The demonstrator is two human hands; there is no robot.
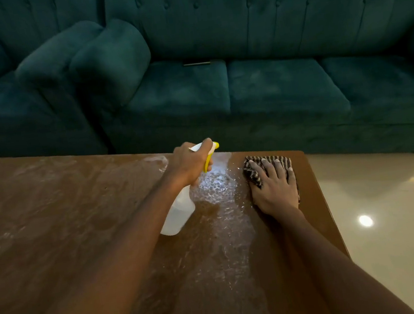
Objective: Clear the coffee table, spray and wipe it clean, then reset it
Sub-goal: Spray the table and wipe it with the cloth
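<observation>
— Coffee table (pixel 52 230), brown wood with a glossy top: where does it sit for you?

— It fills the lower left of my head view, its far edge running along the front of a dark teal tufted velvet sofa (pixel 242 73), its right edge beside a pale glossy tiled floor (pixel 392 211). I see nothing standing on the top apart from what my hands have.

— And your hands?

— My left hand (pixel 191 163) is wrapped around the neck of a translucent white plastic spray bottle with a yellow trigger and nozzle (pixel 181 210). The fingers are curled on the trigger, and the nozzle points toward the far right corner. The bottle is tilted, its base toward me; I cannot tell whether that base touches the wood.

— The right one?

— My right hand (pixel 274 187) lies flat, fingers spread, palm down on a folded brown-and-cream striped cloth (pixel 255 169). The cloth sits near the far right corner of the table, close to the right edge.

— Is the surface wet?

— Yes. A band of wet spray droplets (pixel 223 207) glistens between my two hands and trails toward the near edge. Fainter whitish smears (pixel 31 169) show along the far edge on the left.

— Anything on the sofa?

— Two teal cushions (pixel 83 62) lean at its left end, and a thin dark object (pixel 196 64), too small to identify, lies at the back of a seat cushion.
</observation>
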